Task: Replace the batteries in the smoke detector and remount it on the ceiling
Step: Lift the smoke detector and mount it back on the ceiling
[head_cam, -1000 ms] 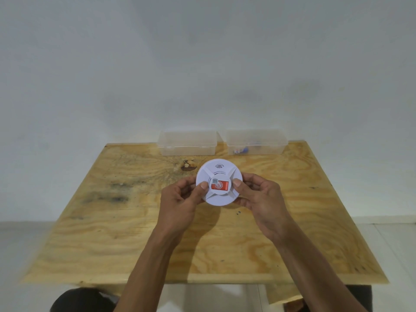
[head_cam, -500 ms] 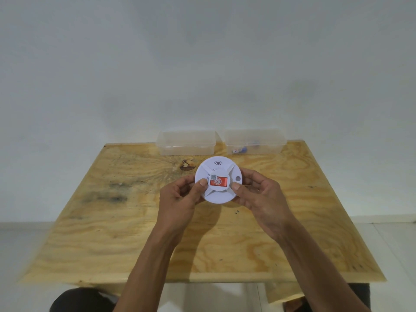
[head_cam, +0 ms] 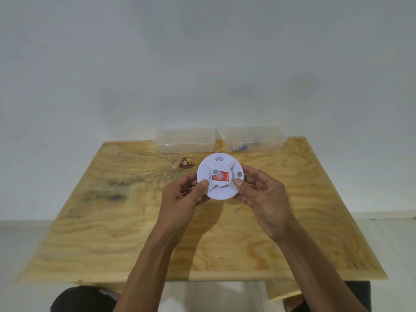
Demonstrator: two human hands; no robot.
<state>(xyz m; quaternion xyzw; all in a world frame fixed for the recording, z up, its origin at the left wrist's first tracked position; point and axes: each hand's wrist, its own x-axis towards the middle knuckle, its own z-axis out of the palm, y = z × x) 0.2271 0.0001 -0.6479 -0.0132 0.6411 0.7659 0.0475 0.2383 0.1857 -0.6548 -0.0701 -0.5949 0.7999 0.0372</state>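
I keep both hands, left [head_cam: 180, 199] and right [head_cam: 263, 197], pinching the smoke detector [head_cam: 219, 176] (thumbs on its face) above the desk [head_cam: 135, 233] and twist evenly.

Two clear plastic boxes, the left box [head_cam: 186, 140] and the right box [head_cam: 255, 138], stand side by side along the far edge of the plywood tabletop [head_cam: 112, 233] (a narrow gap between them). Both hands, the left hand [head_cam: 180, 203] and right hand [head_cam: 263, 199], holding the smoke detector [head_cam: 219, 176], occupy the middle; bare wood lies to either side.
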